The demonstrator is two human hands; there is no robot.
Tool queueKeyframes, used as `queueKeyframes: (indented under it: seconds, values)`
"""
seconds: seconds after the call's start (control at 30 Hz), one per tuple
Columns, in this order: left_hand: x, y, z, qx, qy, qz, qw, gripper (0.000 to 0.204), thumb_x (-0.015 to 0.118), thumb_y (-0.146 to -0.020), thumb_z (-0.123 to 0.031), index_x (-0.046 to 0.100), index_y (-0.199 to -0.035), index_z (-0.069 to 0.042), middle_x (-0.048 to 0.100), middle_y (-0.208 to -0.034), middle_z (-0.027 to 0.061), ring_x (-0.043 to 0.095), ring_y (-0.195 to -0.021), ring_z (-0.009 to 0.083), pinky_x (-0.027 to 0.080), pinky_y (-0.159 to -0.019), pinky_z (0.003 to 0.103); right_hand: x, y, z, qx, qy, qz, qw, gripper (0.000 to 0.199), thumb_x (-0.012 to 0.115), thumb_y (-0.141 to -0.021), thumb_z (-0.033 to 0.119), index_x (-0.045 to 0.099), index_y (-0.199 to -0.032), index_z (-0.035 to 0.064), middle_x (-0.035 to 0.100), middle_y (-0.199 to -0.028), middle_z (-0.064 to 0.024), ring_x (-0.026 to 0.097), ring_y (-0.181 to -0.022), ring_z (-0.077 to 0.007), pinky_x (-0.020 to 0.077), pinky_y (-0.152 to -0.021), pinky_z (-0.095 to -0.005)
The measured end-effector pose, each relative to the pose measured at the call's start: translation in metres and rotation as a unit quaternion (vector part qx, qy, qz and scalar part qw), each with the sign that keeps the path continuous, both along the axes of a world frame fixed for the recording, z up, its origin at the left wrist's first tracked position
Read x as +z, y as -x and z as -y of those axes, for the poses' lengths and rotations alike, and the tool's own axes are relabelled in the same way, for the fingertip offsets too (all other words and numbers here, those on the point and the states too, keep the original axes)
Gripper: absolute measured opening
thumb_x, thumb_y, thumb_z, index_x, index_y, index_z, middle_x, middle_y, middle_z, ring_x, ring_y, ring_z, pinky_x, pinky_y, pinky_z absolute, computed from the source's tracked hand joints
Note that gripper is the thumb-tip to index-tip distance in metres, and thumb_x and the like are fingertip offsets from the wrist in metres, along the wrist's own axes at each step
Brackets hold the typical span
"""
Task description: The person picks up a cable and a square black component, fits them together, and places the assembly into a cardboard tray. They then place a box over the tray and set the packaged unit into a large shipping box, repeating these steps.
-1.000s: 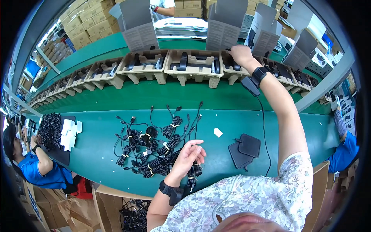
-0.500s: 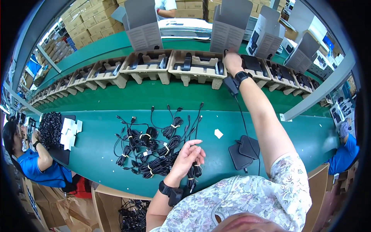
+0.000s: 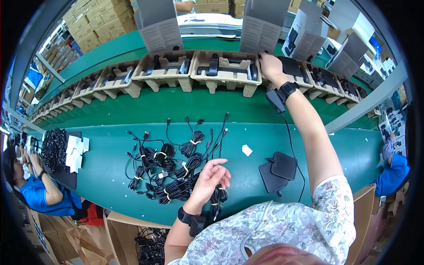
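Observation:
My right hand (image 3: 270, 68) reaches far across to the row of tan moulded trays, at the left end of a tray holding a flat black pad (image 3: 290, 66). Its fingers are closed around something small and dark, too hidden to name. To the left stands a moulded tray (image 3: 227, 79) with black parts in it. Near the bench edge, my left hand (image 3: 212, 179) hovers palm up with loosely bent fingers apart and nothing in them. Beneath and beside it lie several bundled black cables (image 3: 174, 190). Two black square pads (image 3: 282, 167) overlap on the bench, right of my left hand.
Grey box flaps (image 3: 159, 26) rise behind the trays. A slanted metal post (image 3: 366, 99) crosses at the right. A white paper scrap (image 3: 247, 150) lies on the green bench (image 3: 106, 176). Co-workers in blue sit at both sides; a carton (image 3: 117, 234) of cables stands below.
My right hand has shifted slightly right and down in the picture, its fingers still at the tray's end. My left hand stays over the cables. The whole view has moved a little.

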State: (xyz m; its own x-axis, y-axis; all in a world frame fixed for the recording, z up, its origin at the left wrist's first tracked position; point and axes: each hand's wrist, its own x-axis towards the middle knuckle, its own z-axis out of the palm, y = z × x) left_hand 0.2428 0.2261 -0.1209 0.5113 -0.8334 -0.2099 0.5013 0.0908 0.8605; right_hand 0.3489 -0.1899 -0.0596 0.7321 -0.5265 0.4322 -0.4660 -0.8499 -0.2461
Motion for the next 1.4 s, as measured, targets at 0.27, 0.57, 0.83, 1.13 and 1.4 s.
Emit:
queueKeyframes:
  seconds: [0.27,0.57,0.83,1.13,1.4]
  values:
    - [0.0,-0.003,0.0,0.003,0.0,-0.021,1.0,0.027,0.046,-0.095,-0.013,0.042,-0.121,-0.003,0.057,-0.086,0.0083,0.057,-0.067,0.0137,0.045,-0.059,0.023,0.0,-0.008,0.029,0.052,0.015,-0.14,0.989,0.03,0.049,-0.085,0.017,0.053,-0.114,0.0085,0.063,-0.095,-0.0208,0.06,-0.089,-0.0372,0.0479,-0.074,-0.0441]
    - [0.003,-0.007,0.002,0.01,-0.007,-0.031,0.999,0.024,0.045,-0.096,-0.011,0.044,-0.118,-0.003,0.058,-0.085,0.0076,0.059,-0.067,0.0134,0.045,-0.057,0.023,-0.019,-0.012,0.027,-0.03,0.138,-0.181,0.973,0.029,0.05,-0.087,0.025,0.055,-0.111,0.0085,0.061,-0.104,-0.0185,0.058,-0.096,-0.0342,0.0485,-0.075,-0.0409]
    - [-0.002,-0.005,0.008,0.001,-0.028,0.034,0.999,0.023,0.045,-0.095,-0.009,0.046,-0.117,-0.002,0.059,-0.085,0.0077,0.059,-0.067,0.0139,0.045,-0.057,0.023,-0.008,0.1,-0.025,0.134,0.046,0.048,0.989,0.034,0.056,-0.084,0.032,0.056,-0.109,0.0088,0.06,-0.1,-0.0158,0.059,-0.092,-0.0318,0.0483,-0.076,-0.0401]
    - [-0.003,-0.007,0.005,0.0,-0.027,0.053,0.998,0.023,0.045,-0.095,-0.01,0.046,-0.117,-0.002,0.059,-0.084,0.0075,0.059,-0.066,0.0134,0.045,-0.056,0.022,-0.022,0.274,-0.15,0.232,0.031,-0.405,0.884,0.078,0.076,-0.063,0.035,0.044,-0.128,0.0061,0.05,-0.112,-0.0142,0.047,-0.106,-0.0328,0.043,-0.085,-0.0397]
    - [-0.008,-0.001,0.009,-0.004,-0.02,0.117,0.993,0.031,0.051,-0.092,-0.01,0.043,-0.121,-0.002,0.059,-0.093,0.01,0.06,-0.069,0.0138,0.046,-0.056,0.022,-0.028,0.279,-0.151,0.283,0.003,-0.209,0.936,0.037,0.067,-0.068,0.016,0.058,-0.103,0.0051,0.057,-0.084,-0.0076,0.057,-0.082,-0.027,0.0482,-0.068,-0.0363]
